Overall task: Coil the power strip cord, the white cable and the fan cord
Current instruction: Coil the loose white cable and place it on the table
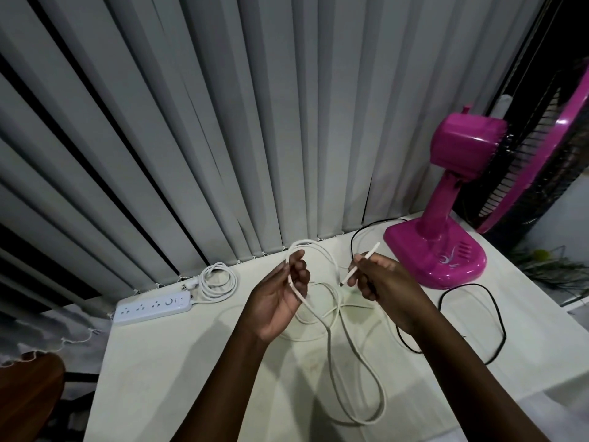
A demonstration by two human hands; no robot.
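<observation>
My left hand (283,296) grips a loop of the white cable (353,355) above the table's middle; the rest of the cable hangs in long loops onto the table. My right hand (379,280) pinches the cable's plug end, which sticks up toward the fan. A white power strip (153,308) lies at the back left, its white cord (218,282) lying coiled beside it. The pink fan (446,231) stands at the back right, and its black cord (497,317) trails loose over the table to the right of my right arm.
The white table (178,378) stands against grey vertical blinds (223,122). A brown chair edge (28,393) shows at the lower left. The table's right edge drops off past the fan, with some greenery (548,263) beyond it.
</observation>
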